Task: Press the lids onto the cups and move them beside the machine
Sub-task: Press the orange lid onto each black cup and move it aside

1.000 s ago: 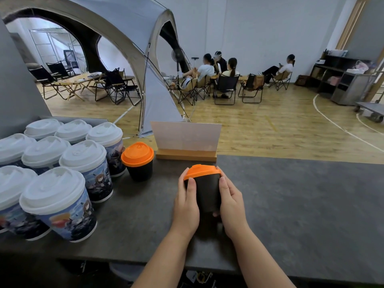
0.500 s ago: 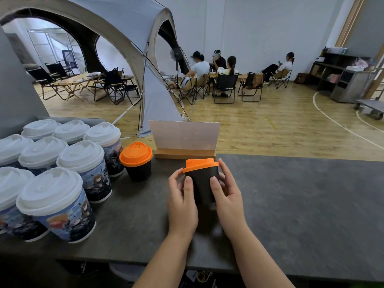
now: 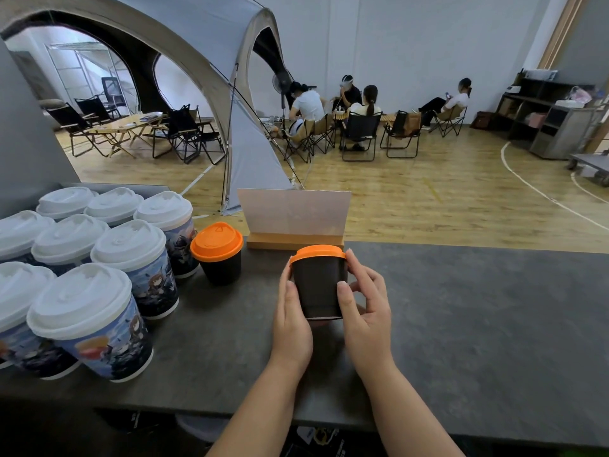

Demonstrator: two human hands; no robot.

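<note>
Head view: both hands, left (image 3: 291, 319) & right (image 3: 364, 313), fingers curled round orange-lidded black cup (image 3: 318, 286) held above counter (image 3: 461, 324); lid on, placing beside other lidded cups (image 3: 99, 258) apparently left.

Grey tent (image 3: 204, 37), folding chairs (image 3: 359, 133), seated people (image 3: 309, 103), sign stand (image 3: 293, 222).

black cup (image 3: 318, 286): far side and parts of its wall hidden by left hand (image 3: 293, 319) and right hand (image 3: 365, 311); can't tell if base touches counter (image 3: 478, 324). Leftmost white-lidded cups (image 3: 13, 291) cut by frame edge. Cup prints too blurred to read
</note>
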